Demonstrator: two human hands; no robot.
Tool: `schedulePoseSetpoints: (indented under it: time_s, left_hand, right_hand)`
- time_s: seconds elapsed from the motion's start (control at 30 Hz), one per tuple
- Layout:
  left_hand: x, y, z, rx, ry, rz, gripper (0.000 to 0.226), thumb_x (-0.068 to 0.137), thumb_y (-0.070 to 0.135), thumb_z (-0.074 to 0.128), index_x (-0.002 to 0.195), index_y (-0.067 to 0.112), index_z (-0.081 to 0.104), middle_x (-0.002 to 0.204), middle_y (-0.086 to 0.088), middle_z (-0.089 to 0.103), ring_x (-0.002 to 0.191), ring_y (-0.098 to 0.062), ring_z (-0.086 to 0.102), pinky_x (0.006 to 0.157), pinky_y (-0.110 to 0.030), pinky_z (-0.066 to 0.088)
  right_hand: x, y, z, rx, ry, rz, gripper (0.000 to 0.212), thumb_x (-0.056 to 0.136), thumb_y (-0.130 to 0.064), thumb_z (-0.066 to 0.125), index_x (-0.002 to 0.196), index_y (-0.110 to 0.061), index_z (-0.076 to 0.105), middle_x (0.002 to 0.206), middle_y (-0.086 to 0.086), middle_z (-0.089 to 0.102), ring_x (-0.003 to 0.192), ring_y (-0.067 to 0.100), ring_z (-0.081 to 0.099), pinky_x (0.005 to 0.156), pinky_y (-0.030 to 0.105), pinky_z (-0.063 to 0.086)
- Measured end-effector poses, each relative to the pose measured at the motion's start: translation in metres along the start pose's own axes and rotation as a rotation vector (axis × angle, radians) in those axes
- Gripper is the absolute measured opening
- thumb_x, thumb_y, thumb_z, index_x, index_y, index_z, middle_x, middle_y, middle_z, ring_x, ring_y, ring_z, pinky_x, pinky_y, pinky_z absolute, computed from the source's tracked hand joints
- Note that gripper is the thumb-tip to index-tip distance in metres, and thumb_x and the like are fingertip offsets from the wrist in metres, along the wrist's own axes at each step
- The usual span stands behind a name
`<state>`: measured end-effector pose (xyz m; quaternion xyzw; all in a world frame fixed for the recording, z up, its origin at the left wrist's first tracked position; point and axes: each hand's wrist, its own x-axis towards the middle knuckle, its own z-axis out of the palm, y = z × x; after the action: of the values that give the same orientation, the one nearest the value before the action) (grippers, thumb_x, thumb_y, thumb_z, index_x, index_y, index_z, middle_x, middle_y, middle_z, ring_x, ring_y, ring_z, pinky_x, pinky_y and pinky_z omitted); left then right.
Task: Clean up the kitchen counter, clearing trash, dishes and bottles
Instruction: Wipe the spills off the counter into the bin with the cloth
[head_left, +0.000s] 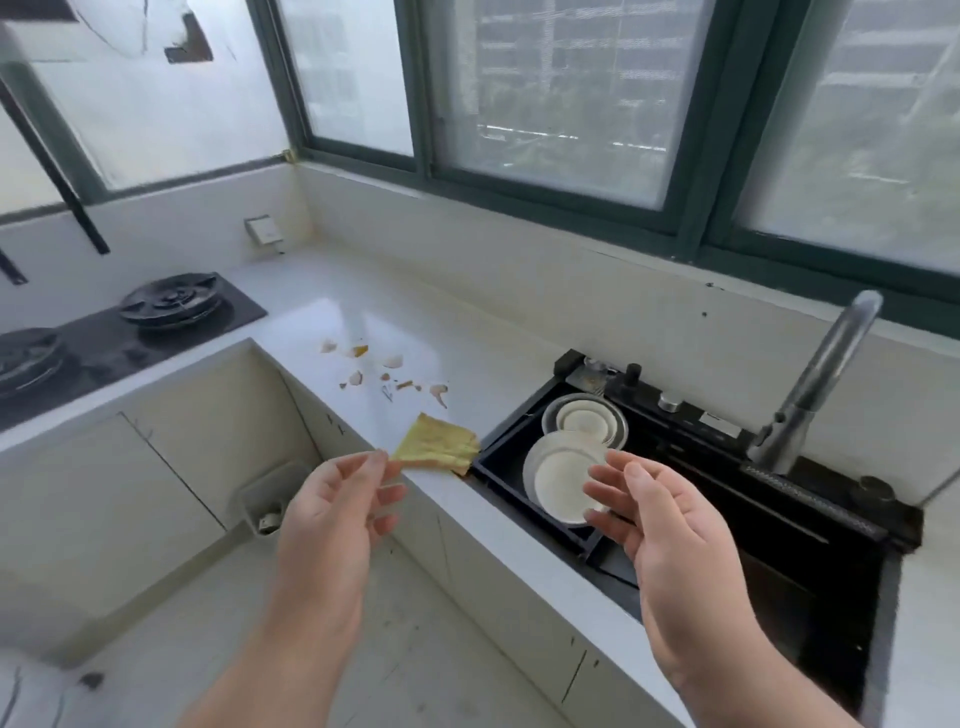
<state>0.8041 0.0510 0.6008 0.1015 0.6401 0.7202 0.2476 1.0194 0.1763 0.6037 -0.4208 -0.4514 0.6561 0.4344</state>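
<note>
step: gather eggshell scraps (387, 371) off surface (467, 332) | left hand (332, 504), right hand (660, 525): fingers loosely spread, holding nothing | advice: take yellow cloth (439, 444), sweep bits together, avoid smearing the spill.

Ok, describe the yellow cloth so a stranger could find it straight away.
Start at the black sink set into the white counter under the window. The yellow cloth lies crumpled on the counter at the sink's left edge. It is the only soft yellow thing; the eggshell scraps beyond it are small and pale.
</note>
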Motion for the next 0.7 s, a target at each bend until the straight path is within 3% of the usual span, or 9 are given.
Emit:
schedulePoseSetpoints:
  time_s: [0.2, 0.43, 0.7]
  left_hand:
    - [0.050, 0.011, -0.064, -0.015, 0.105, -0.013, 0.013, 0.103, 0.023, 0.067, 0.108, 0.012, 0.073, 0.108, -0.008, 0.082, 0.101, -0.027, 0.076, 0.084, -0.043, 0.055]
    - [0.107, 0.006, -0.085, -0.001, 0.180, -0.041, 0.013, 0.103, 0.023, 0.068, 0.109, 0.012, 0.072, 0.110, -0.008, 0.082, 0.101, -0.027, 0.076, 0.086, -0.046, 0.056]
    - [0.214, 0.010, -0.105, 0.009, 0.345, -0.031, 0.013, 0.106, 0.021, 0.064, 0.110, 0.011, 0.070, 0.114, -0.013, 0.079, 0.099, -0.028, 0.073, 0.082, -0.043, 0.055]
  right_hand:
    - [0.021, 0.025, 0.078, 0.026, -0.045, 0.051, 0.026, 0.111, -0.019, 0.052, 0.115, -0.014, 0.077, 0.113, 0.009, 0.080, 0.113, 0.029, 0.074, 0.103, 0.052, 0.057]
    - [0.065, 0.052, 0.139, 0.040, -0.106, 0.095, 0.026, 0.111, -0.020, 0.052, 0.112, -0.013, 0.077, 0.109, 0.010, 0.081, 0.110, 0.030, 0.075, 0.101, 0.051, 0.058]
    - [0.157, 0.082, 0.229, -0.004, -0.321, 0.248, 0.028, 0.110, -0.020, 0.051, 0.115, -0.009, 0.076, 0.108, 0.012, 0.081, 0.107, 0.031, 0.075, 0.089, 0.043, 0.058]
